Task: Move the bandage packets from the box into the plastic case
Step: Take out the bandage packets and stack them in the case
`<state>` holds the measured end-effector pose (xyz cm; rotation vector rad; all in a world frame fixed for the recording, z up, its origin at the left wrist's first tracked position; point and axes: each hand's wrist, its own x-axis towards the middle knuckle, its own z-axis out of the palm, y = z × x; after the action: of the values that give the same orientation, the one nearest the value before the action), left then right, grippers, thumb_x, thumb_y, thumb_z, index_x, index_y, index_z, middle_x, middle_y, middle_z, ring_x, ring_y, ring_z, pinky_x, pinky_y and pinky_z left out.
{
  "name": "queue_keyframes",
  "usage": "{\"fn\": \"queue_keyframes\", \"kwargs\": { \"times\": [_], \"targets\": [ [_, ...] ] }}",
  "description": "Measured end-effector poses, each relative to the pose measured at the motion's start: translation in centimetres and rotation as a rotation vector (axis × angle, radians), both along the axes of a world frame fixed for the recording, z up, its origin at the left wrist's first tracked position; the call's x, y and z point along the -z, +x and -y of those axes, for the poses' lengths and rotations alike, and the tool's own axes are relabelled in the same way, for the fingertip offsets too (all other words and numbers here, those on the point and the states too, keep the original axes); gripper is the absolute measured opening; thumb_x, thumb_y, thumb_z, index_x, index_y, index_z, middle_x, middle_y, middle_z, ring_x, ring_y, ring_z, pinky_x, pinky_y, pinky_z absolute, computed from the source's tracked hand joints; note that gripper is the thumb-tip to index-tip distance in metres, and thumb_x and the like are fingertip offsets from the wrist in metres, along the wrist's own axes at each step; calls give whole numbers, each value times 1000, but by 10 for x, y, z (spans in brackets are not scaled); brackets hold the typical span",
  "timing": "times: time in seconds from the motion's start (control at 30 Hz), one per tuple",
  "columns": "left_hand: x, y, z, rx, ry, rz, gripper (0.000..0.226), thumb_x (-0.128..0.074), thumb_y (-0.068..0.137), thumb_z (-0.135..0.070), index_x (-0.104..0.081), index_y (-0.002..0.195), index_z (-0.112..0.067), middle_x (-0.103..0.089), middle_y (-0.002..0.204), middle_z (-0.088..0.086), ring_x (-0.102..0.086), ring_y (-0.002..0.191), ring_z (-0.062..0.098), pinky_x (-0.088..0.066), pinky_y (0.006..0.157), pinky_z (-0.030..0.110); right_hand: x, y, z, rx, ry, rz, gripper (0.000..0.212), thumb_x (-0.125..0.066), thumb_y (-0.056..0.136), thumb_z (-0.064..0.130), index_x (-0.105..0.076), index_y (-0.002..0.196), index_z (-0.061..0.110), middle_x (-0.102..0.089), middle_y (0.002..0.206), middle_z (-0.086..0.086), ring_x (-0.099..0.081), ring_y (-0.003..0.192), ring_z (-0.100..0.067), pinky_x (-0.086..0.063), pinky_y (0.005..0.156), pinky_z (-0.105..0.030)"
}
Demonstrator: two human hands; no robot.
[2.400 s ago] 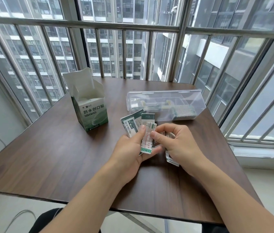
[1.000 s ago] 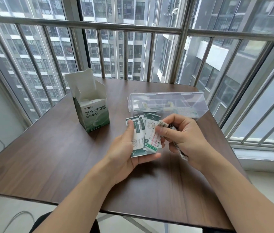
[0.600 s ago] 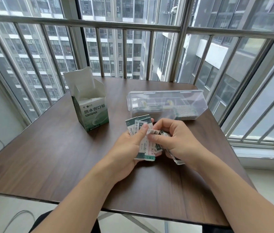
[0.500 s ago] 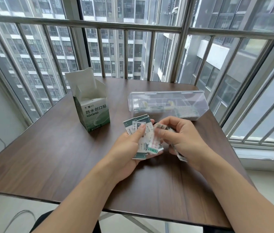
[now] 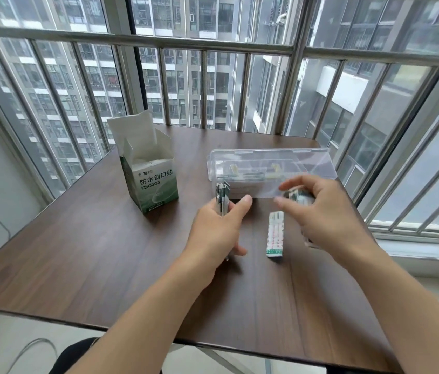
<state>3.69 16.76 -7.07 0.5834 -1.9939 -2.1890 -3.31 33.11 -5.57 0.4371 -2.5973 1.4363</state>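
- Left hand [image 5: 217,228] pinches an edge-on packet stack [image 5: 223,197] near the plastic case [image 5: 272,168].
- Right hand [image 5: 320,211], motion-blurred, grips more packets [image 5: 298,197], mostly hidden.
- One packet [image 5: 275,233] lies on the surface [image 5: 105,252] between the hands.

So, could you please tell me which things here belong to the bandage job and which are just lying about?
Job: open green-and-white cardboard box; clear plastic case; bandage packets in left hand, in right hand, loose on table.
Lying about: grey cable on floor.
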Motion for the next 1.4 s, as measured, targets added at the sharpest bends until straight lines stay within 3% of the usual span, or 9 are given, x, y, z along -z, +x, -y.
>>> {"fn": "queue_keyframes", "kwargs": {
  "times": [0.17, 0.47, 0.6, 0.77, 0.87, 1.03, 1.13, 1.23, 1.4],
  "targets": [
    [-13, 5, -8, 340, 726, 79, 49, -46, 94, -64, -55, 98, -16, -50, 64, 0, -51, 50, 13, -51, 58, 32, -13, 26, 46, -199, -773, 218, 12, -55, 98, 4, -62, 92, 10, -37, 55, 1, -30, 42, -10, -28, 39, -22],
    [-12, 20, -14, 336, 488, -126, 34, -51, 99, -27, -54, 131, -15, -69, 82, 0, -65, 64, 10, -53, 51, 24, 2, 34, 66, -248, -850, 232, 21, -48, 94, 15, -68, 93, 20, -45, 67, -5, -40, 66, -24, -37, 60, -32],
    [-12, 20, -15, 367, 523, -148, 31, -46, 103, -26, -55, 132, -20, -72, 102, 1, -69, 83, 12, -60, 69, 31, 2, 34, 65, -251, -673, 69, 26, -40, 103, 8, -65, 103, 15, -57, 73, 12, -53, 70, -5, -44, 67, -18],
    [-8, 21, -15, 323, 498, -27, 34, -49, 103, -24, -62, 125, -2, -70, 102, 10, -69, 84, 16, -58, 68, 29, 8, 33, 67, -215, -69, 27, 66, -20, 89, 72, -65, 105, 27, -57, 112, -2, -52, 110, -15, -37, 96, -28],
    [-8, 25, -9, 341, 514, -38, 36, -60, 92, -28, -64, 120, -4, -65, 107, 13, -64, 93, 20, -56, 76, 33, 4, 35, 58, -291, 73, 67, 67, -21, 72, 85, -58, 108, 42, -49, 119, 6, -41, 122, -15, -33, 105, -32],
    [-10, 24, 0, 325, 469, -35, 44, -52, 101, -27, -56, 128, 7, -66, 113, 30, -67, 101, 33, -55, 89, 41, -8, 30, 31, -668, 207, 94, 138, -96, 52, 43, -6, 156, 47, -26, 157, 21, -31, 138, 7, -31, 111, -17],
    [-13, 22, 3, 402, 464, -82, 39, -54, 97, -26, -61, 121, 5, -71, 93, 13, -70, 74, 17, -58, 59, 25, -11, 25, 32, -668, 175, -12, 141, -99, 53, 20, -8, 158, 39, -39, 156, 8, -38, 141, 1, -36, 116, -26],
    [-21, 23, 13, 523, 583, -57, 46, -61, 91, -33, -64, 129, -7, -69, 118, 11, -69, 100, 22, -59, 81, 33, -13, 25, 33, -627, 62, -19, 130, -93, 57, 10, -15, 154, 50, -57, 131, 0, -64, 110, -19, -56, 93, -46],
    [-18, 15, 14, 476, 592, 38, 35, -68, 81, -33, -72, 110, -13, -72, 107, 8, -72, 92, 19, -59, 79, 32, -15, 27, 34, -696, 140, -77, 130, -97, 57, 18, -15, 156, 42, -47, 134, 9, -54, 123, -8, -47, 99, -23]
  ]
}}
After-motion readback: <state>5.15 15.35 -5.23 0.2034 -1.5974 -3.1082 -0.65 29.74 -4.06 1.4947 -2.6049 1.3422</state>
